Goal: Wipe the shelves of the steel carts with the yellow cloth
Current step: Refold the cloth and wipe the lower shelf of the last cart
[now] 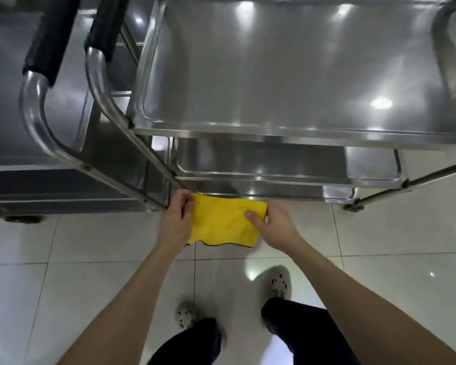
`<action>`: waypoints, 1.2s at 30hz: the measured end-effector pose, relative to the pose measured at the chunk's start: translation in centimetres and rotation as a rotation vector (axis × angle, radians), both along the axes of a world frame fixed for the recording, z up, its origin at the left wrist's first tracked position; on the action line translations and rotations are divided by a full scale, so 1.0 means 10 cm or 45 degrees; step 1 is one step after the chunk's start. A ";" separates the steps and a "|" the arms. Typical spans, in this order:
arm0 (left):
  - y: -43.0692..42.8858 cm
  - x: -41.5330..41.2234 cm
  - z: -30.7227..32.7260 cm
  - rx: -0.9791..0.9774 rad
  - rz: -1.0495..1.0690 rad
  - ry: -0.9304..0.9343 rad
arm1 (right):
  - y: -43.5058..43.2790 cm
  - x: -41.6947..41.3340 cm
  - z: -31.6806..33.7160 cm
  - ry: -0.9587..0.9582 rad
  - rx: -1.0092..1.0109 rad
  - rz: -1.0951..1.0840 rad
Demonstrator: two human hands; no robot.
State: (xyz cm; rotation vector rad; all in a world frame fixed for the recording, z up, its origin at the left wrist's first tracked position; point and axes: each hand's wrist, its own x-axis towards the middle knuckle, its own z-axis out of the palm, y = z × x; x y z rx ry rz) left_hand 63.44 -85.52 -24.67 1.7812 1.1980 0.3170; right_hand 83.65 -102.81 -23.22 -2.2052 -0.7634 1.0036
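Observation:
A yellow cloth (223, 222) with a dark hem is stretched between both hands, in the air in front of the steel cart's lower shelves. My left hand (175, 219) grips its left edge with curled fingers. My right hand (270, 223) pinches the right edge, thumb lying on top of the cloth. The cart ahead has a wide shiny top shelf (287, 75), a middle shelf (274, 164) and a bottom shelf (334, 192) just behind the cloth. A second steel cart (37, 127) stands to the left.
Two curved steel handles with black grips (103, 25) rise at the left between the carts. A cart wheel (353, 206) sits on the pale tiled floor (392, 246) at the right. My feet in light shoes stand below the cloth.

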 end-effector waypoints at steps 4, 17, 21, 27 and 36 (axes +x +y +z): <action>0.12 0.11 -0.78 -0.187 -0.047 -0.055 | 0.15 0.00 -0.84 0.027 0.023 -0.096; 0.81 1.03 -3.83 0.218 -0.425 0.080 | 0.58 0.61 -3.78 -0.171 0.254 -0.189; 1.24 1.41 -4.34 0.306 -0.418 -0.045 | 1.09 1.09 -4.42 -0.498 0.130 -0.017; 0.88 0.64 -4.94 0.399 0.380 -0.169 | 1.27 0.83 -5.04 -0.838 -0.131 0.235; 1.61 0.63 -4.66 0.128 0.661 -0.600 | 1.68 0.98 -5.21 -0.914 -0.290 0.333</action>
